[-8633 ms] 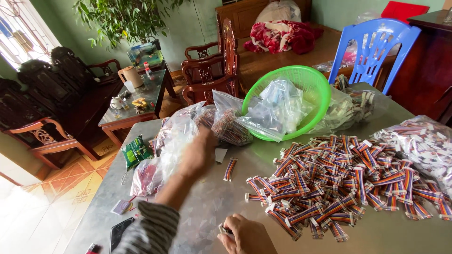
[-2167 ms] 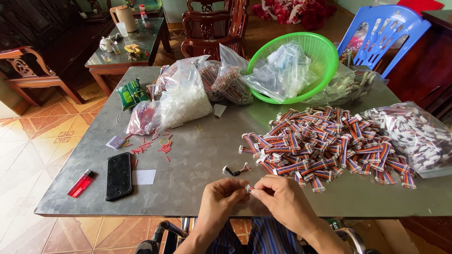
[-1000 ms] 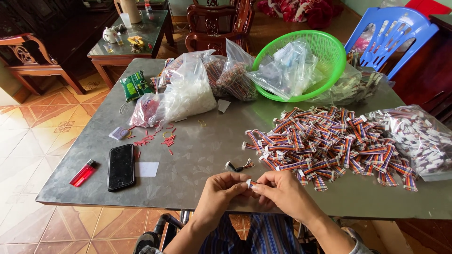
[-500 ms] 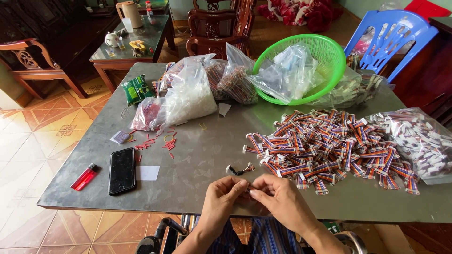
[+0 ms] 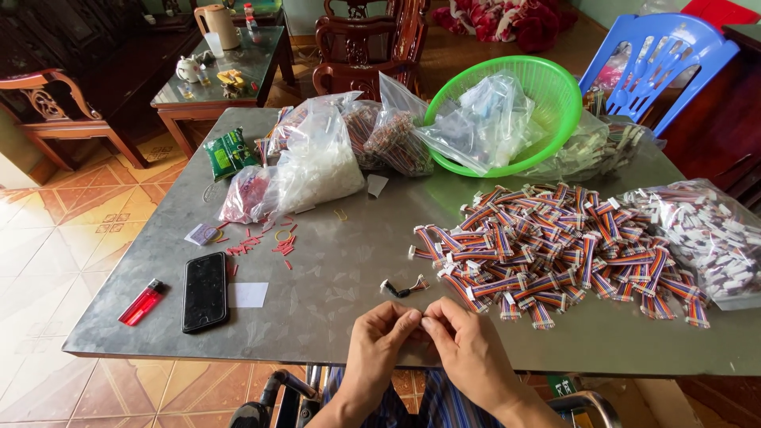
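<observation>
Head view, only one. Both hands at the near edge of the grey metal surface [image 5: 333, 261], fingertips meeting. Left hand [image 5: 379, 349] and right hand [image 5: 468, 349] both pinched closed on something tiny between the fingertips; too small and hidden by the fingers to identify. Looks like a thin wire piece, can't confirm.

Just beyond the hands, apart from them: one short loose cable [image 5: 403, 287] with a dark end, lying alone on the surface. Right of it and further back, a big pile of multicoloured ribbon cables [image 5: 555, 254] with white connectors, near the right hand but not touching. Far right, a clear bag of cables [image 5: 705, 234], cut off by the frame edge.

Back of the surface: a green plastic basket [image 5: 547, 87] holding clear bags, more clear bags [image 5: 317, 162] of small parts left of it, a green packet [image 5: 230, 152].

Left side: black phone [image 5: 205, 290] lying flat, a white paper slip [image 5: 247, 295] touching its right edge, red lighter [image 5: 141, 302] near the left edge, small red scraps [image 5: 265, 244] scattered beyond the phone. Well apart from both hands.

Blue plastic chair [image 5: 666, 55] behind, top cut off. Forearms cut off at the bottom edge.
</observation>
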